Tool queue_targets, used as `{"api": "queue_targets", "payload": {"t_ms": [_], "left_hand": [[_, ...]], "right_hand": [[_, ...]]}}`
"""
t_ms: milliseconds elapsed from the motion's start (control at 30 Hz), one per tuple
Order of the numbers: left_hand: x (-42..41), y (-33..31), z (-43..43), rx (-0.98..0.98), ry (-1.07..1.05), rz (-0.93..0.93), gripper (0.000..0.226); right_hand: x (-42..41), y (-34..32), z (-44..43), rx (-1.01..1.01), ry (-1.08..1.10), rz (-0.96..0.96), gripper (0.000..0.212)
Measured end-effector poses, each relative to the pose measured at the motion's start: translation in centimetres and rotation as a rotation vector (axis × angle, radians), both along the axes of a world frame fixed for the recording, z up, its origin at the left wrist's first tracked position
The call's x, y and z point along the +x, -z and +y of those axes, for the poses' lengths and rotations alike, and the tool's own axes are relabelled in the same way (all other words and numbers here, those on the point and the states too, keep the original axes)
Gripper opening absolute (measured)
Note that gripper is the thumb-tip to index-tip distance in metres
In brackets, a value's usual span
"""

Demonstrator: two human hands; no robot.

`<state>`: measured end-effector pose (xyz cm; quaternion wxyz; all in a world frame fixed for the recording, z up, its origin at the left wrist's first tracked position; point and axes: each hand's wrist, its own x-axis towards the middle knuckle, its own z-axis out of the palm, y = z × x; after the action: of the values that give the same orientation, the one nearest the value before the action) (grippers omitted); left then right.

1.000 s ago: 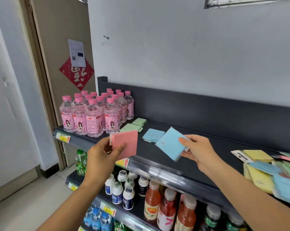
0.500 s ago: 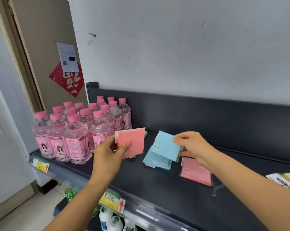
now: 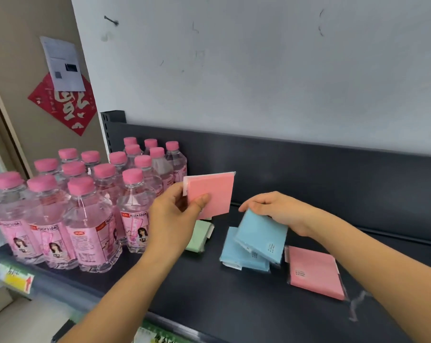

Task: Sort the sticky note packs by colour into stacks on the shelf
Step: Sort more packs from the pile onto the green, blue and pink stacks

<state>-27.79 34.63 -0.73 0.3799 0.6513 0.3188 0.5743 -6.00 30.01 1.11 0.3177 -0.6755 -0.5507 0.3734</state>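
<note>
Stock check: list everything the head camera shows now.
shelf: one, black, foreground
held pink pack: one, pink, raised in left grip
held blue pack: one, blue, tilted over blue stack, in right grip
blue stack: count unclear, blue, mid-shelf
green packs: count unclear, green, behind left grip
lying pink pack: one, pink, right of blue stack
soda bottles: about sixteen, pink caps, shelf's left end
price tag: one, yellow, shelf front
red ornament, white notice: one each, far left
left grip: pinches pink pack
right grip: holds blue pack

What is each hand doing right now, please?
Left hand: holds a pink pack above the shelf.
Right hand: holds a blue pack, tilted, at the blue stack.
</note>
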Motion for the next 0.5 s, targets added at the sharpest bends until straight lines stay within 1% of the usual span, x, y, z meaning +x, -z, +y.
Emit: {"api": "queue_targets", "payload": {"t_ms": [133, 267, 333, 400, 467, 500], "left_hand": [[-0.4, 0.4, 1.3, -0.037, 0.099, -0.003, 0.025], [-1.2, 0.7, 2.5, -0.068, 0.199, -0.018, 0.026], [-1.6, 1.0, 2.9, -0.096, 0.248, -0.019, 0.026], [-1.9, 1.3, 3.1, -0.127, 0.304, -0.013, 0.025], [-2.1, 1.6, 3.3, -0.156, 0.369, -0.014, 0.023], [-2.2, 1.7, 3.3, -0.167, 0.396, -0.015, 0.022]], "right_hand": [[-2.2, 0.2, 1.3, -0.042, -0.13, -0.186, 0.02], [-3.3, 1.0, 2.6, -0.04, -0.179, -0.499, 0.019], [-3.5, 1.7, 2.7, 0.005, -0.134, -0.617, 0.018], [-3.7, 2.2, 2.4, 0.074, -0.047, -0.692, 0.018], [-3.9, 2.3, 1.9, 0.167, 0.107, -0.689, 0.02], [-4.1, 2.2, 1.6, 0.216, 0.207, -0.634, 0.022]]}}
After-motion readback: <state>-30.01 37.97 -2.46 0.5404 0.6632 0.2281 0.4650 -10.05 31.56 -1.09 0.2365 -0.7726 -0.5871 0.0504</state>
